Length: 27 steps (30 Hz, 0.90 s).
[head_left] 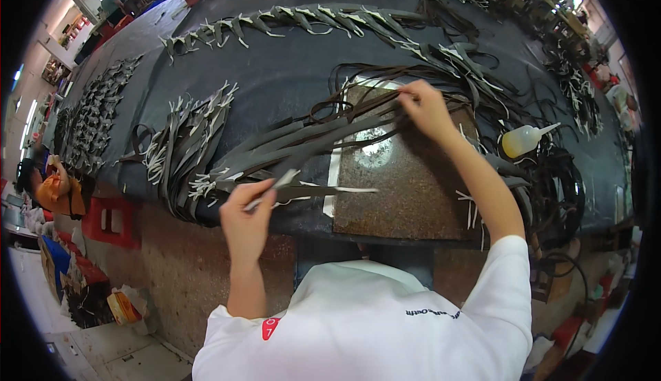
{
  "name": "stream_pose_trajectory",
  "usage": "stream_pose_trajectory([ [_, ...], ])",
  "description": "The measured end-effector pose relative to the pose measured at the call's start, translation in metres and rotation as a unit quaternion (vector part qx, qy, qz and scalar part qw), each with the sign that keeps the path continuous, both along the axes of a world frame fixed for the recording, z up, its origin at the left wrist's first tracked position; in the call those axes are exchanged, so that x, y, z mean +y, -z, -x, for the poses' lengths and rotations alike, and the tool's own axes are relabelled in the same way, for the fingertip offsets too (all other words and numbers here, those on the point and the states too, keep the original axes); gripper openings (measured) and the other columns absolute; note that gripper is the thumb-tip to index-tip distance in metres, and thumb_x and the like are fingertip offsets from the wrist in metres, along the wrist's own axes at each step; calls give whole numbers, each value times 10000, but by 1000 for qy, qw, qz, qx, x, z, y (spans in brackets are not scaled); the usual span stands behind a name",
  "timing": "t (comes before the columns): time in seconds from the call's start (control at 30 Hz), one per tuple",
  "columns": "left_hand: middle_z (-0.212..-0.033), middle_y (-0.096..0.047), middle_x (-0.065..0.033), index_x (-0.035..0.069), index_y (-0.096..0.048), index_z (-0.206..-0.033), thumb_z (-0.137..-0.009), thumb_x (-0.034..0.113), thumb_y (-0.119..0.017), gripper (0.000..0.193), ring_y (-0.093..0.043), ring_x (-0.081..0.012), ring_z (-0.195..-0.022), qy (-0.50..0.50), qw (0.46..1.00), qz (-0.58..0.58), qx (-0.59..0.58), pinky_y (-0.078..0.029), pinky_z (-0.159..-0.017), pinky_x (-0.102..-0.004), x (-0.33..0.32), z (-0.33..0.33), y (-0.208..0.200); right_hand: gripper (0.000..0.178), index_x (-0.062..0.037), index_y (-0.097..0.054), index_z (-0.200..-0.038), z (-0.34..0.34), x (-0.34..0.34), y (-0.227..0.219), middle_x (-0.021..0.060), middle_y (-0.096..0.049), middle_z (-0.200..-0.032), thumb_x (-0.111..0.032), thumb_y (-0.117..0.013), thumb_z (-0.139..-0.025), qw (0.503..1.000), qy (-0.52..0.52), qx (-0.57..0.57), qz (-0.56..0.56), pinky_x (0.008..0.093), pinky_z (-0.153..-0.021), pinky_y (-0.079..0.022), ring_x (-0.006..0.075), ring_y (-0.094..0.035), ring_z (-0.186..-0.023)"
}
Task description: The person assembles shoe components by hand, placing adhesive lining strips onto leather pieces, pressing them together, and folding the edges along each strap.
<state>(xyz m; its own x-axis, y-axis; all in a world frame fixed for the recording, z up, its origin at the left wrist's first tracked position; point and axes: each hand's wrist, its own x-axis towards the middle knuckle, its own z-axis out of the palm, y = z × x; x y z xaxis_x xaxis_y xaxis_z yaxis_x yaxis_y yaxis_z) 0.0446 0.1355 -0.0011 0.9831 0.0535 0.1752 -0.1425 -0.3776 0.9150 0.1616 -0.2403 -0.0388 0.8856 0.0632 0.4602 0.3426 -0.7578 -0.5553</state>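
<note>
My left hand [246, 221] is closed at the table's near edge, gripping a dark grey strap [310, 192] whose white-tipped end points right, over the edge of a brown speckled board [406, 205]. Above the far part of that board, the fingertips of my right hand [428, 111] are pinched at the end of dark strips. Whether they hold one strip or more, I cannot tell. Between my hands a loose bundle of long grey and brown straps [296, 136] runs slantwise, partly blurred. Beside my left hand lie more white strap ends [203, 185].
A pile of straps [193, 133] hangs over the near edge on the left. Behind, a row of straps [289, 17] stretches across the dark table. To the right stand a squeeze bottle [521, 141] with yellow liquid and tangled dark strips [551, 195]. A person in orange [62, 187] is at far left.
</note>
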Motion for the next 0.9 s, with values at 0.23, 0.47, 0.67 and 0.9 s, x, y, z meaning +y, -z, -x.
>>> stream_pose_trajectory([
  [0.23, -1183, -607, -115, 27, -642, -1164, -856, 106, -667, 319, -550, -267, -1059, -214, 918, -320, -96, -425, -943, -368, 53, -10, 19, 278, -59, -638, -990, -109, -59, 15, 143, -631, -998, -253, -675, -794, 936, 283, -33, 208, 440, -827, -508, 330, -606, -990],
  [0.47, -1296, -541, -142, 46, -604, -1219, -872, 133, -639, 360, -438, -332, -1225, -177, 949, -252, -62, -330, -1054, -428, 39, 4, 19, 390, -108, -582, -1051, -142, -60, 0, 69, -626, -1064, -329, -713, -757, 886, 325, 53, 328, 459, -822, -487, 285, -611, -1013],
  [0.67, -1279, -552, -120, 45, -618, -1192, -861, 115, -642, 339, -435, -316, -1224, -137, 956, -239, -97, -334, -1042, -431, 10, 4, 5, 342, -80, -564, -1080, -155, -61, 10, 84, -578, -1124, -291, -664, -830, 878, 349, 133, 299, 458, -813, -513, 305, -601, -1075],
  [0.9, -1265, -567, -121, 37, -624, -1178, -863, 120, -634, 326, -443, -314, -1208, -131, 974, -176, -55, -346, -1024, -430, 5, 21, 5, 141, -87, -582, -928, -131, -42, -36, 59, -598, -955, -130, -594, -793, 866, 313, -242, 306, 378, -674, -517, 229, -625, -855],
])
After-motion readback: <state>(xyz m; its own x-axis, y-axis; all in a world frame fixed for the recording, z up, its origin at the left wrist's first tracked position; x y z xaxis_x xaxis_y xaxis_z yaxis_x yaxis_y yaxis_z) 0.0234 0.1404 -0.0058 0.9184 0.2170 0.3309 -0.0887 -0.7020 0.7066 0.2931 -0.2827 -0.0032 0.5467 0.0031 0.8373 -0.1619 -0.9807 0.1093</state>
